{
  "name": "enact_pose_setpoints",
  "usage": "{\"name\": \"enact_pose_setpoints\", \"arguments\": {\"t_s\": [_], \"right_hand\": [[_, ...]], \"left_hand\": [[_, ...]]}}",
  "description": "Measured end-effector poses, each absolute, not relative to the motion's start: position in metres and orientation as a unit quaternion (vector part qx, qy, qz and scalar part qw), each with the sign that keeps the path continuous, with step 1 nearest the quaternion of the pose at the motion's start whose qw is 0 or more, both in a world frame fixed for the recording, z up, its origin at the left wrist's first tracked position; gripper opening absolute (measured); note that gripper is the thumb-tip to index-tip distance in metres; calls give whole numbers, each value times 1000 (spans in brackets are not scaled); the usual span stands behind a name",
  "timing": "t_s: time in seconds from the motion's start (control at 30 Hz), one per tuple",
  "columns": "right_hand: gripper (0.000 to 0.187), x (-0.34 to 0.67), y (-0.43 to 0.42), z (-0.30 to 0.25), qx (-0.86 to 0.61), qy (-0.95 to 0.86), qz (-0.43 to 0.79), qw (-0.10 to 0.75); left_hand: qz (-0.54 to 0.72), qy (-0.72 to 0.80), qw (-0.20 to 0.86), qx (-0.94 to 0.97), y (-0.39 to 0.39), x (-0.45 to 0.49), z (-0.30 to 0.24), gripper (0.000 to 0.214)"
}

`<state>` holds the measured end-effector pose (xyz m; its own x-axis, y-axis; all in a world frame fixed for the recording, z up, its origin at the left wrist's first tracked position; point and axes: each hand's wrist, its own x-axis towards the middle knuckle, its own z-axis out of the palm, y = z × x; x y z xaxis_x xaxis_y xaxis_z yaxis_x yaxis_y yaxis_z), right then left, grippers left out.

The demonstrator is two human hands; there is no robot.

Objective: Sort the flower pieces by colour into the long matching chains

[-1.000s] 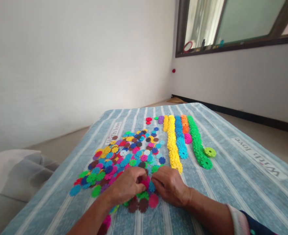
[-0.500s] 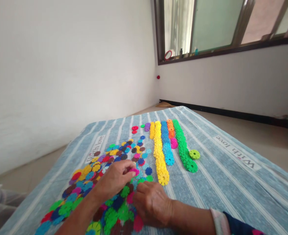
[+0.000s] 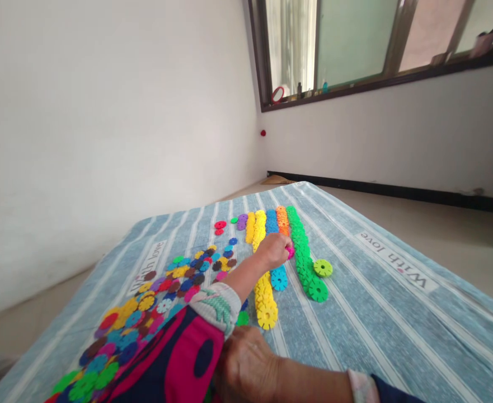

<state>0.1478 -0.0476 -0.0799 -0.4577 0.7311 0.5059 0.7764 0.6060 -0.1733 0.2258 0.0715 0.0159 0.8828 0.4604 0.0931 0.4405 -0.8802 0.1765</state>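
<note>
**A:** What's lying over on the left there?

**B:** A loose heap of plastic discs point(image 3: 145, 296) is spreading across a striped blue cover point(image 3: 376, 319), with all the colours mixed together. They're thin, notched little wheels, so I'd judge them light and stiff, and more likely to snag at the rims than to slip.

**A:** And the hands?

**B:** The left hand point(image 3: 272, 251) is stretching out over the rows, and its fingers point(image 3: 282, 246) seem to be clenching a pink disc point(image 3: 290, 252). The right hand point(image 3: 244, 364) is resting low down, with its fingers hidden behind the left sleeve point(image 3: 179, 352), so I can't tell whether they're clenched or released.

**A:** Where's that pink disc sitting?

**B:** It's hanging just beside the green row point(image 3: 299, 246), to the right of the long yellow row point(image 3: 264, 296) and the blue row point(image 3: 271, 221). A loose green disc point(image 3: 322, 267) is lying just past that green row.

**A:** Where would you be taking hold of one?

**B:** I'd be pinching it by the rim, between thumb and finger. Lying flat, it's giving you little else to grip.
</note>
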Motion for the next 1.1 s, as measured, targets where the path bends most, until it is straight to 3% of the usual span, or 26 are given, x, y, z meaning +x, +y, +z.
{"name": "enact_pose_setpoints", "arguments": {"t_s": [0.37,0.6,0.73,1.1], "right_hand": [[22,146,-46,-78,-458,-849,-46,258],[14,147,-49,-75,-464,-855,-25,230],[18,148,-49,-78,-461,-865,-18,196],[5,156,-61,-59,-463,-839,-21,285]], "left_hand": [[26,227,62,972,77,242,-2,20],[51,245,45,967,76,237,2,13],[76,260,42,962,77,230,7,12],[158,291,36,943,86,140,23,18]]}}
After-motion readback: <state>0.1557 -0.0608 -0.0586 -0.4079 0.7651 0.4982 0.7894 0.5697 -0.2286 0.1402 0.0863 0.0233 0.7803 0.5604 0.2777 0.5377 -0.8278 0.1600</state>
